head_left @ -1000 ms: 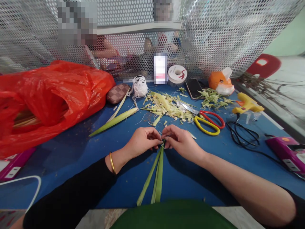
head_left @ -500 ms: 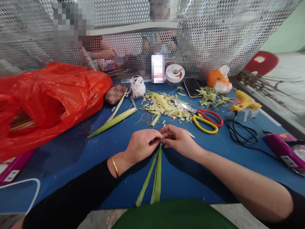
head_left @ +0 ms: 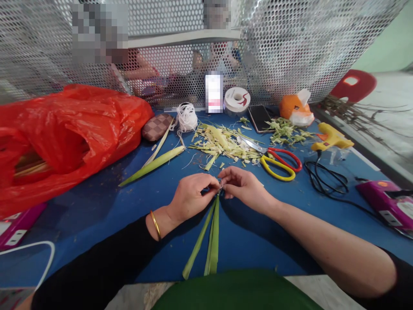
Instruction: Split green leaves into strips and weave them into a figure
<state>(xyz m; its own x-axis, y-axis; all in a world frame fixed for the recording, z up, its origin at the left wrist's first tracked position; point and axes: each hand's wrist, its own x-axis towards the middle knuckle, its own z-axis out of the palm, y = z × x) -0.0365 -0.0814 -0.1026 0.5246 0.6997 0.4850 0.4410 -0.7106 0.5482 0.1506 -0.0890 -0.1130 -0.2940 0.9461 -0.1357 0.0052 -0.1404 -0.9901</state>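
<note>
Long green leaf strips [head_left: 214, 241] hang down toward the table's front edge from a bound tip between my hands. My left hand [head_left: 194, 193], below a gold bangle [head_left: 155, 225], pinches white thread [head_left: 221, 186] at that tip. Facing it, my right hand [head_left: 240, 187] has thumb and fingers closed on the same thread, a small gap from the left fingertips. The exact knot or loop is too small to make out.
Leaf scraps [head_left: 219, 140] lie behind my hands, with scissors [head_left: 274, 160] at their right. Left are a leaf [head_left: 153, 165], white thread ball [head_left: 186, 117] and red bag [head_left: 106, 125]. Farther back are a spool [head_left: 237, 101] and phone [head_left: 260, 118]; right, a yellow glue gun [head_left: 332, 137].
My right hand has shifted slightly right and up, away from the left fingertips, and more thread shows between them. The leaf strips have barely moved.
</note>
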